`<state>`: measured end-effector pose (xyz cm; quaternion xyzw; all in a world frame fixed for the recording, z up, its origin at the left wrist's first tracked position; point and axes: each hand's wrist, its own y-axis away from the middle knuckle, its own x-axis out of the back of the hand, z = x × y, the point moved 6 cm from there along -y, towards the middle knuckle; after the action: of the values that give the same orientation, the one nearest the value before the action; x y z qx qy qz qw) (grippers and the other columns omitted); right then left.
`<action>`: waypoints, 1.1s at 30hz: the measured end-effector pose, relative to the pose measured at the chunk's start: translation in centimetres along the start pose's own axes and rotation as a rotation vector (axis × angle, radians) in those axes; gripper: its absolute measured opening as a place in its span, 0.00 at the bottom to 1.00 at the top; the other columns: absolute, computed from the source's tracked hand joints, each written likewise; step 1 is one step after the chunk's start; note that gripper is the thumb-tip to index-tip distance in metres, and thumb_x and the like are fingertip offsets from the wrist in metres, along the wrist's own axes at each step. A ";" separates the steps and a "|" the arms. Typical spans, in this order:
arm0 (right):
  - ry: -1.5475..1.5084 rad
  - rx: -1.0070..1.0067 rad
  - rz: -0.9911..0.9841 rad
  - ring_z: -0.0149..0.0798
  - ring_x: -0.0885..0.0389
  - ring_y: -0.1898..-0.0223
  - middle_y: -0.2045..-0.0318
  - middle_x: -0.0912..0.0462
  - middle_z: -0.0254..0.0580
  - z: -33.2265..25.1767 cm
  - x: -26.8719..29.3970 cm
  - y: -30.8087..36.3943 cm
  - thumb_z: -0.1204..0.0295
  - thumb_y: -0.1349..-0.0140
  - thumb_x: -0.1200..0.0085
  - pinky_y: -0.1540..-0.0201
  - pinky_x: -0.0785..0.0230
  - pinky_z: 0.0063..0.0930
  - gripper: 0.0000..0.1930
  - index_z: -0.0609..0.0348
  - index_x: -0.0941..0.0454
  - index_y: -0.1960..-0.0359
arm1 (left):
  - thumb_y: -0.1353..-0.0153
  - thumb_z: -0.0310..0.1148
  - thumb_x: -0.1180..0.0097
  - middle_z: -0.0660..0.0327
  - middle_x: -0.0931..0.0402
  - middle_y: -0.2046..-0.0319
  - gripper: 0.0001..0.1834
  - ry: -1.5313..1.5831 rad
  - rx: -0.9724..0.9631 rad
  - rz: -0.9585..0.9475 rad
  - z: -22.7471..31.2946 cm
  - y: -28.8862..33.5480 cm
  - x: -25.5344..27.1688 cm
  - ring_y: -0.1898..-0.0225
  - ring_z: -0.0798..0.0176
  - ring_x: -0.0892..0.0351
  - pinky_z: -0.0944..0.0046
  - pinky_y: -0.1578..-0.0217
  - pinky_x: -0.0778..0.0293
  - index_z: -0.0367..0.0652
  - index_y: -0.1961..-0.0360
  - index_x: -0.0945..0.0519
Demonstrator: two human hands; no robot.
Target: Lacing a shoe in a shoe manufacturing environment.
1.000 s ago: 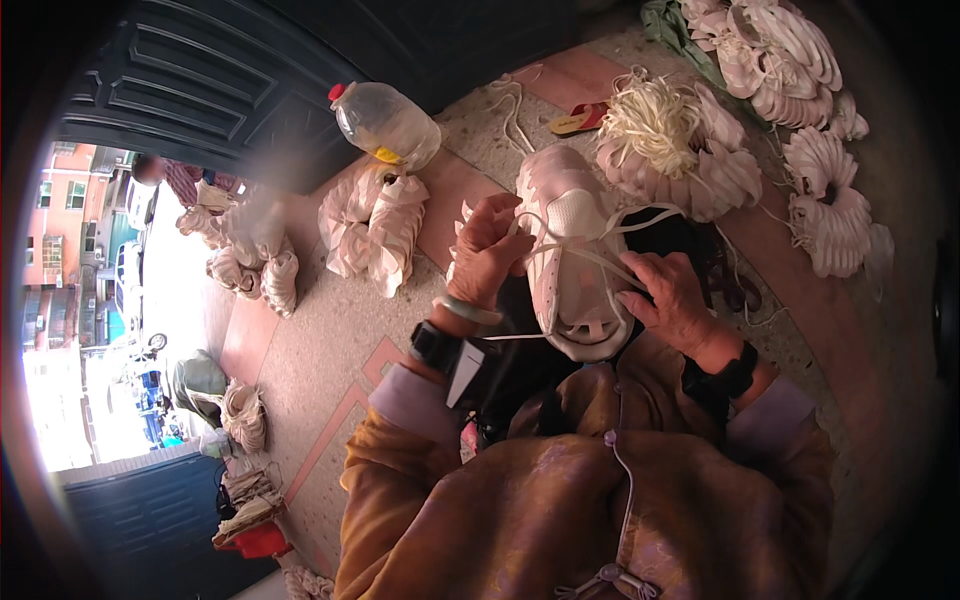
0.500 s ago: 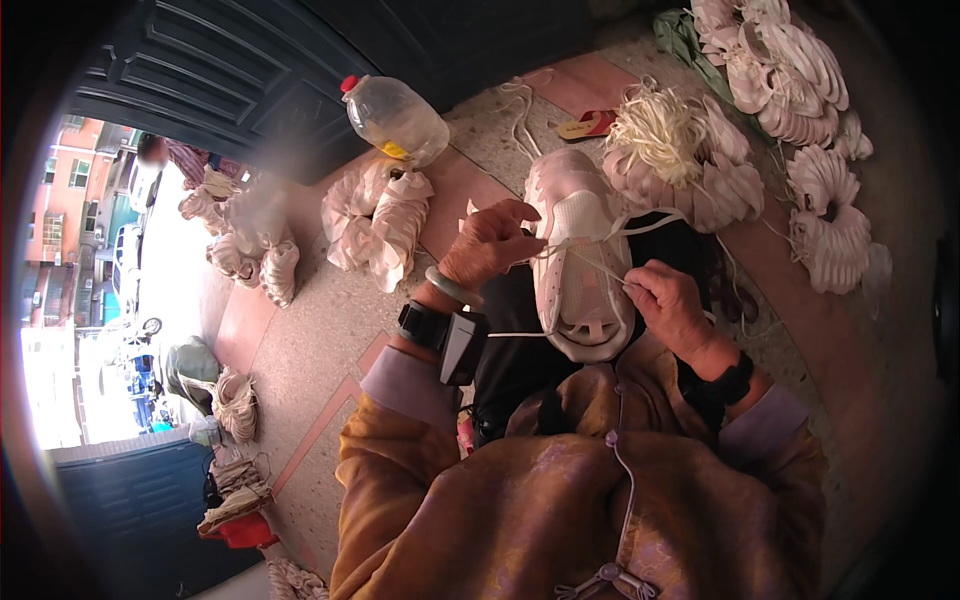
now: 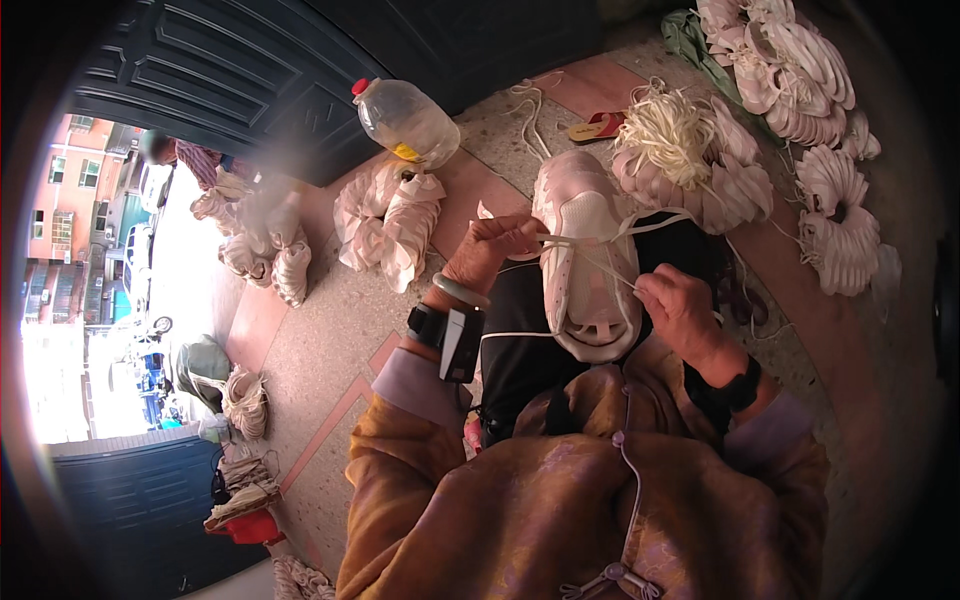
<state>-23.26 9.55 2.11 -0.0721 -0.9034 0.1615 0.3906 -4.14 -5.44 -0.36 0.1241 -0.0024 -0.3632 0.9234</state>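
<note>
A pale pink and white shoe upper [image 3: 587, 300] rests on my dark-trousered lap, its rounded end toward me. White shoelace [image 3: 655, 219] crosses it, and one length reaches over my right thigh. My left hand [image 3: 493, 243] is closed beside the upper's left edge, pinching a lace end that runs taut from the middle. At the right, my right hand [image 3: 682, 308] has thumb and fingers pressed together on another strand, which slants up to the same crossing. Both hands are just clear of the upper. How the strands cross at the middle is too small to tell.
Ahead lies a bundle of cream laces [image 3: 670, 140] on stacked shoe uppers [image 3: 740, 195]. More bundled uppers [image 3: 390, 225] sit left, by a clear plastic jug [image 3: 408, 125] with a red cap. A red slipper [image 3: 597, 127] is beyond. Another person [image 3: 190, 160] is at far left.
My left hand has drawn slightly left and its spread fingers have closed on the lace, pulling it straighter. My right hand keeps its pinch. The whole view has shifted a little.
</note>
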 end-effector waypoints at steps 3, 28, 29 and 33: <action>0.293 0.163 -0.027 0.45 0.27 0.77 0.78 0.32 0.41 -1.0 1.4 0.8 0.78 0.53 0.48 0.75 0.35 0.35 0.04 0.57 0.27 0.73 | 0.42 0.41 0.44 0.66 0.24 0.68 0.17 0.328 0.000 0.023 -0.2 -0.5 -0.2 0.63 0.76 0.31 0.69 0.58 0.35 0.37 0.61 0.20; -1.062 0.417 0.061 0.37 0.23 0.65 0.67 0.23 0.42 -14.9 17.0 0.1 0.66 0.43 0.50 0.59 0.32 0.41 0.09 0.59 0.29 0.68 | 0.58 0.33 0.38 0.61 0.28 0.65 0.22 -0.635 -0.232 0.262 -1.6 1.5 -3.0 0.63 0.64 0.28 0.65 0.65 0.30 0.43 0.59 0.27; -1.186 0.457 0.024 0.37 0.22 0.64 0.66 0.23 0.38 -16.5 17.9 0.1 0.66 0.43 0.48 0.56 0.33 0.48 0.06 0.52 0.29 0.68 | 0.58 0.33 0.38 0.61 0.28 0.66 0.22 -0.659 -0.262 0.287 -1.4 1.8 -2.9 0.64 0.64 0.27 0.65 0.66 0.30 0.42 0.59 0.27; -1.259 0.687 0.098 0.35 0.22 0.64 0.68 0.25 0.32 -19.4 18.0 0.4 0.70 0.43 0.47 0.60 0.28 0.43 0.04 0.50 0.30 0.70 | 0.58 0.33 0.40 0.57 0.28 0.67 0.21 -0.726 -0.318 0.316 -0.1 2.4 -3.8 0.67 0.58 0.27 0.63 0.67 0.29 0.40 0.60 0.27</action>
<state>-21.47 19.13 26.71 0.1214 -0.8511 0.4650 -0.2114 -5.34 -1.16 0.43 -0.1576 -0.2902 -0.2331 0.9147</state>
